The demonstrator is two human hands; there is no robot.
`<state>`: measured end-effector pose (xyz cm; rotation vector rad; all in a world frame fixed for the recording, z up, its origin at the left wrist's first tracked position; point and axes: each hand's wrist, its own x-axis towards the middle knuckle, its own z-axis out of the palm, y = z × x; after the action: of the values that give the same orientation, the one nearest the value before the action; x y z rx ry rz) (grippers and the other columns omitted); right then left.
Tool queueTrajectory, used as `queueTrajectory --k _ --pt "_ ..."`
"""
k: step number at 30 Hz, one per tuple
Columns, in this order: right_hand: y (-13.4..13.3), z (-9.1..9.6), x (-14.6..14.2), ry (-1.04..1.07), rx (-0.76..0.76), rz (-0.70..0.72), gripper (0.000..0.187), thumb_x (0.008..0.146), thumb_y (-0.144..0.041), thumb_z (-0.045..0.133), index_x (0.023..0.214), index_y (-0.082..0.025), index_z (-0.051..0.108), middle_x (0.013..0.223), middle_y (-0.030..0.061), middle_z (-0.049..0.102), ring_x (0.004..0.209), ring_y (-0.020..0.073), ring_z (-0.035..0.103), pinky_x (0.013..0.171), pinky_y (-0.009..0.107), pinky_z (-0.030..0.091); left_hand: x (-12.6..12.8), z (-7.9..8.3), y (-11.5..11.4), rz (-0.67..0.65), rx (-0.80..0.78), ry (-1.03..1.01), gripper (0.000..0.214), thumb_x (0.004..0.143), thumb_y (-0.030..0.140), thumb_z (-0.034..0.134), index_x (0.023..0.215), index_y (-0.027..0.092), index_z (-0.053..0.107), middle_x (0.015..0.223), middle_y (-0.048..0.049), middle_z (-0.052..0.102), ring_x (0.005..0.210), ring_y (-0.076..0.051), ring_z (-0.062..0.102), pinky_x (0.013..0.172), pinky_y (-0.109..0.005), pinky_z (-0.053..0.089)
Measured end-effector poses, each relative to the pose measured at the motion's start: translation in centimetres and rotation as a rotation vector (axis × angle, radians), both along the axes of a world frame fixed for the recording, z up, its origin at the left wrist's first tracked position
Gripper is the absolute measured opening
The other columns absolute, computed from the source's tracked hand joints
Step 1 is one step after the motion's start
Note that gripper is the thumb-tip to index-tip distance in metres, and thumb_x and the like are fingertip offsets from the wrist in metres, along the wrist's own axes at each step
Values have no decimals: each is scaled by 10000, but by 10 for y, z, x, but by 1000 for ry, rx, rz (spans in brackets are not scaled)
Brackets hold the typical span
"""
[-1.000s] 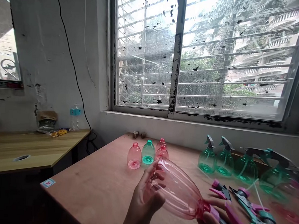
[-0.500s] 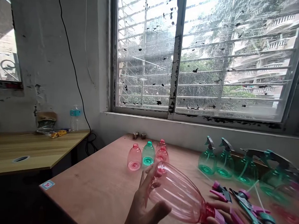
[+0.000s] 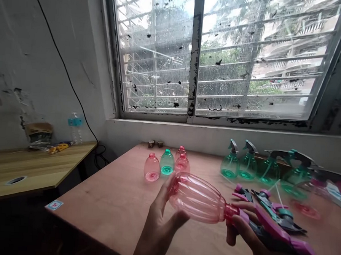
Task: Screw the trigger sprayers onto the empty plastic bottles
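Observation:
A clear pink plastic bottle (image 3: 199,199) lies tilted on its side in the air above the table, neck to the right. My left hand (image 3: 161,218) is closed round its base end, thumb below and fingers behind. At the neck, a pink and grey trigger spray head (image 3: 276,228) meets the bottle. My right hand (image 3: 245,226) grips this spray head by its pink collar; whether it is fully screwed on I cannot tell. Beyond the right hand, loose spray heads (image 3: 265,204) in pink, grey and teal lie on the table.
Open-topped bottles stand behind my left hand, among them a pink one (image 3: 152,167) and a green one (image 3: 167,162). Several green bottles with spray heads (image 3: 230,165) line the right back of the reddish table (image 3: 106,204). A wooden desk (image 3: 42,170) stands left, under a hanging cable.
The view has shifted down and right. The bottle has tipped closer to level, and more of my right hand and the spray head has come into view. Both hands keep their hold.

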<state>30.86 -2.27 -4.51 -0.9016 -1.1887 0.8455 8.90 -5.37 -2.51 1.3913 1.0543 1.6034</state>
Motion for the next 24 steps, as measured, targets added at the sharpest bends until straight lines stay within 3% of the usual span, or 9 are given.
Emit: queueTrajectory --k 2,5,8,12,14,17,19,24 --pt "-3 -2 3 -47 3 12 334 875 -578 879 913 -248 847 588 23 726 500 255 708 530 354 610 0 0 5 28 -10 13 934 862 699 867 1652 309 556 1706 -142 572 1620 -440 457 1347 -656 328" --pt "-5 0 2 -68 5 27 258 916 -505 861 972 -254 830 601 12 733 555 263 741 564 356 623 3 1 10 69 16 37 772 941 564 861 1629 364 575 1703 -90 587 1617 -386 482 1352 -608 355" --pt "-3 6 -3 16 10 79 248 951 -478 844 978 -236 798 591 -1 727 561 235 728 609 356 613 6 5 12 81 183 66 670 983 388 861 1590 474 592 1718 0 574 1658 -315 435 1379 -520 337" --pt "1 8 -12 211 3 214 254 972 -469 836 988 -221 783 669 -8 748 477 169 667 533 316 531 5 7 12 47 450 76 858 965 168 863 1642 541 491 1730 31 556 1651 -271 452 1373 -444 363" --pt "3 5 -15 232 44 223 209 977 -424 846 985 -223 789 677 -16 750 483 165 686 555 317 554 4 7 13 26 501 38 885 948 181 883 1668 501 478 1771 1 499 1652 -292 449 1364 -434 385" --pt "4 1 -17 225 154 261 155 986 -378 848 988 -232 794 668 -21 762 476 174 707 552 318 568 2 6 15 39 464 -67 699 945 418 896 1590 370 634 1843 -47 365 1682 -369 380 1342 -434 424" --pt "3 1 -18 235 202 264 134 981 -356 859 1004 -244 789 673 -28 769 473 169 709 541 303 546 -1 7 15 73 421 -94 592 952 489 874 1502 326 726 1840 -58 367 1687 -392 362 1327 -446 447" --pt "-2 7 -24 331 135 167 120 982 -309 846 1055 -276 757 717 -63 777 490 116 684 569 261 509 -9 11 8 81 414 60 513 988 299 847 1481 390 735 1738 -38 542 1665 -354 419 1359 -514 395"
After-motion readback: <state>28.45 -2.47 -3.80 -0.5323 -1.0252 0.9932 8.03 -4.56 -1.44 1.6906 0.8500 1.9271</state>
